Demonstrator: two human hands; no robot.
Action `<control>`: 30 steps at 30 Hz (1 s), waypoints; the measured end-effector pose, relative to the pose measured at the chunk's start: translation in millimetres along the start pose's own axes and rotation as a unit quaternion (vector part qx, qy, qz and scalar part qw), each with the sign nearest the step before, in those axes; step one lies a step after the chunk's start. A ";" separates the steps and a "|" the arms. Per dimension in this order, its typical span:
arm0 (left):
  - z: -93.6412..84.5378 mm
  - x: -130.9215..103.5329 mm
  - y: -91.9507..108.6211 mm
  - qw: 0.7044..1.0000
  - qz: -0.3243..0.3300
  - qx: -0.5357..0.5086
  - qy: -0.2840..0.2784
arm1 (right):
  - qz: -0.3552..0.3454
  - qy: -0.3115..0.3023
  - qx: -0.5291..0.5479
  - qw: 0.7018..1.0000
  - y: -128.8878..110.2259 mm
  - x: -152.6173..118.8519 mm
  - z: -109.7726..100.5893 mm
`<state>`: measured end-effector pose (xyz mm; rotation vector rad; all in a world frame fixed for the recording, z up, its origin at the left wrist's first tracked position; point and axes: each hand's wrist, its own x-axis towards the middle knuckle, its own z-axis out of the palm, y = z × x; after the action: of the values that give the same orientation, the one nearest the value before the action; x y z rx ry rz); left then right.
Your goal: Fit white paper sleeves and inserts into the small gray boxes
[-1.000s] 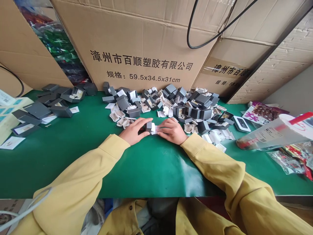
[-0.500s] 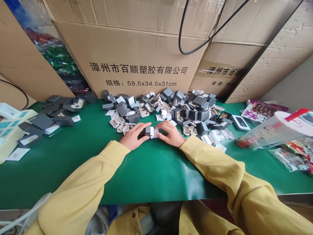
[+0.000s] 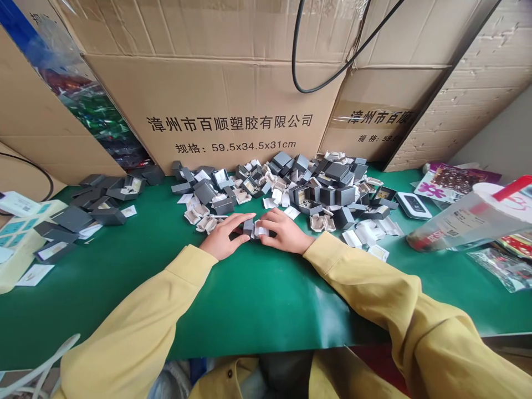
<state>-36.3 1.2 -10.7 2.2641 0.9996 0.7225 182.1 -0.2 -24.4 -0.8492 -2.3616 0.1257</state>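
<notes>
In the middle of the green table, my left hand [image 3: 223, 238] is closed round a small dark grey box [image 3: 248, 227], thumb on the near side and fingers on the far side. My right hand [image 3: 287, 231] pinches a pale insert [image 3: 260, 229] against the box's right side. Fingers partly cover both pieces, so how far the insert sits inside the box cannot be seen. Just behind my hands lies a heap of grey boxes [image 3: 344, 195] mixed with crumpled beige inserts [image 3: 322, 222].
More grey boxes [image 3: 71, 218] lie at the left, beside a cream block with blue patches [image 3: 41, 208]. To the right are a white device with a dark screen [image 3: 413, 205], a tilted plastic cup [image 3: 461, 219] and snack packets [image 3: 455, 183]. Cardboard cartons [image 3: 233, 88] stand behind the table.
My right hand has moved a little left, bringing its fingertips closer to the box. The gap between my hands has narrowed. The camera view has shifted slightly.
</notes>
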 end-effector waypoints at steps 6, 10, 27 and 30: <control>0.0 0.6 0.2 1.000 0.000 -0.010 0.001 | -0.018 -0.031 -0.023 0.999 2.2 0.6 1.5; 0.5 0.9 0.3 1.000 0.009 0.011 -0.009 | -0.024 -0.044 -0.026 0.998 1.6 0.7 1.4; 1.3 3.0 -5.6 1.000 0.001 -0.027 -0.001 | -0.043 -0.011 -0.015 0.999 0.6 -1.4 3.6; 1.6 2.4 -4.1 0.999 0.003 -0.032 0.002 | -0.040 0.002 0.019 0.999 -1.3 -1.2 2.1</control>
<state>-35.8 4.9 -14.0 2.2137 0.9575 0.7505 180.9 -1.7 -26.3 -0.7352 -2.3772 0.1364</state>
